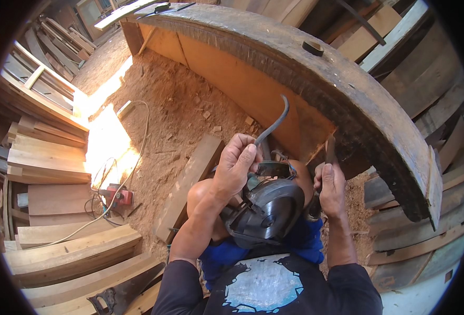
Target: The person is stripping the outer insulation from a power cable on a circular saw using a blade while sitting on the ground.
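A circular saw rests in my lap, its round dark blade and guard turned up toward me. My left hand is closed above the saw's upper end, pinching a curved dark grey cord between thumb and fingers. The cord's free end sticks up and bends away from me. To the right of the saw, my right hand is wrapped around a flat-bladed hand tool that points away from me. Its grip is mostly hidden by my fingers, so I cannot tell its exact kind.
A long curved workbench arches ahead and to the right, a roll of tape on it. Timber stacks and a handsaw lie at left. A red power tool sits on the sawdust-covered floor beside a pale cable.
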